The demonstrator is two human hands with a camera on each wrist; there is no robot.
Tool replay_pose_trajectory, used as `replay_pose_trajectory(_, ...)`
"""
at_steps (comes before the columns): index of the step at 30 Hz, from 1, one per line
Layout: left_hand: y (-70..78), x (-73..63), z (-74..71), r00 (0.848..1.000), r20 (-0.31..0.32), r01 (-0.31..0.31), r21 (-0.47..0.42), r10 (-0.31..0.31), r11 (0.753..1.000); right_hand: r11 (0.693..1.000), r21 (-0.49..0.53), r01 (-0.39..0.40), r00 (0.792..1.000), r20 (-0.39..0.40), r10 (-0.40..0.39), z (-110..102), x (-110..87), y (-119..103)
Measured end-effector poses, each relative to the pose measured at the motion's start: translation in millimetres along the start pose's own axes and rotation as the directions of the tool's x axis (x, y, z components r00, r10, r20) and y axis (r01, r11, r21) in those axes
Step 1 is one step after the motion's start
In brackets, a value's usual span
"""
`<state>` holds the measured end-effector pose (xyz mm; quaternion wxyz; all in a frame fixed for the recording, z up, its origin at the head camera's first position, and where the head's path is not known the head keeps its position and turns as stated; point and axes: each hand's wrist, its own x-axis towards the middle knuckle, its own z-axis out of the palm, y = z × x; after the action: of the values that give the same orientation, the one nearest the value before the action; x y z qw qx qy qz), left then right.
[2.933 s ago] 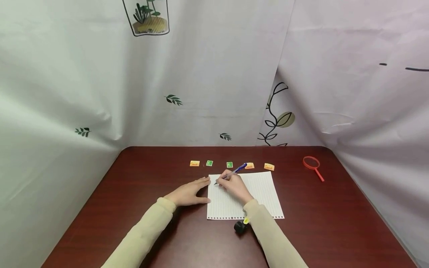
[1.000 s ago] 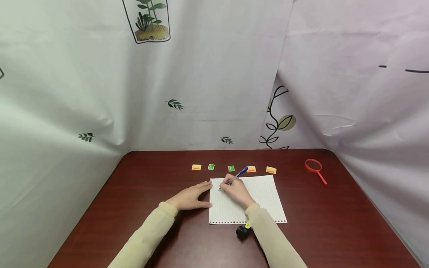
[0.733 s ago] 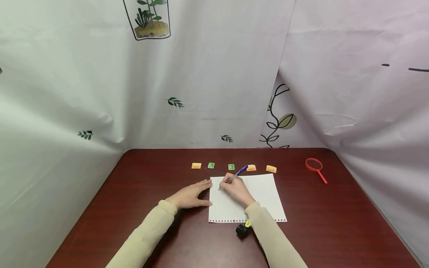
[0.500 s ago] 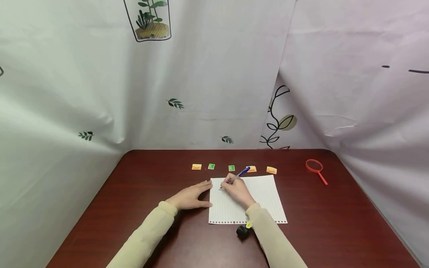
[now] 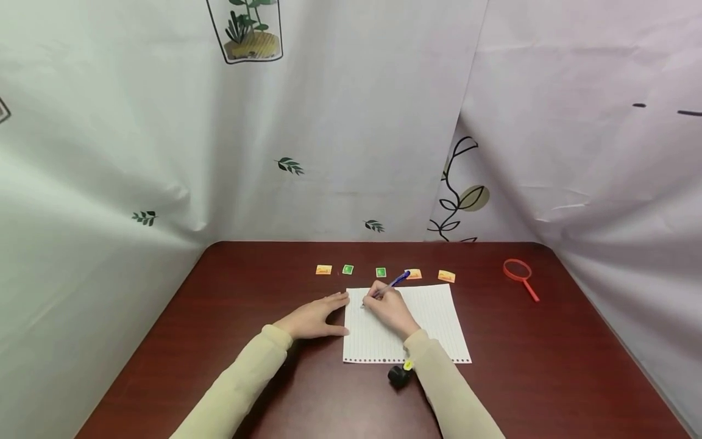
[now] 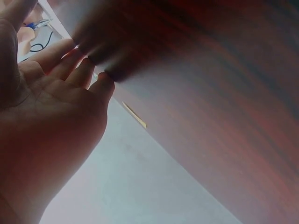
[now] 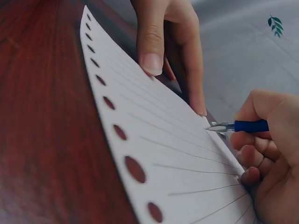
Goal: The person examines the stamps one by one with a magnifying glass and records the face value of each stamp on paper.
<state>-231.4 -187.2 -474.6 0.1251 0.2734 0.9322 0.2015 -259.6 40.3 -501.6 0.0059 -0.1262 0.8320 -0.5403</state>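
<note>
A lined loose-leaf sheet [image 5: 430, 314] with punched holes along its near edge lies on the table. My right hand [image 5: 392, 310] pinches a blue ballpoint pen [image 5: 397, 280], its tip at the upper left part of the sheet. In the right wrist view the pen [image 7: 251, 126] slants low over the paper, and the tip seems to touch it. Any writing is too faint to make out. My left hand [image 5: 311, 319] rests by the sheet's left edge, fingers extended, fingertips and thumb on that edge. The left wrist view shows its palm [image 6: 51, 112] from below.
Beyond the sheet, small orange cards [image 5: 323, 269] and green cards [image 5: 381, 272] lie in a row. A red magnifying glass [image 5: 517, 270] is at the far right. A black device [image 5: 398, 377] with a yellow tag sits by the right wrist. A printed white curtain [image 5: 351, 122] surrounds the table.
The right hand and pen have shifted slightly to the right along the sheet since the first frame. The left hand stays at the edge. The head view has tilted a little.
</note>
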Motion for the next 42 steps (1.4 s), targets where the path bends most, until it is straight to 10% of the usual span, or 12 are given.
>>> replay_pose_trajectory(10, -1.0, 3.9, -5.1, 1.000, -0.001, 0.011, 0.020, -0.011, 1.000, 0.995, 0.064, -0.073, 0.991, -0.104, 0.079, -9, 6.6, -2)
replay_pose_trajectory(42, -4.1, 3.4, -1.9, 1.000, 0.011, -0.007, 0.001, 0.007, 1.000, 1.000, 0.008, -0.022, 0.998, -0.051, 0.022, -2, 1.8, 2)
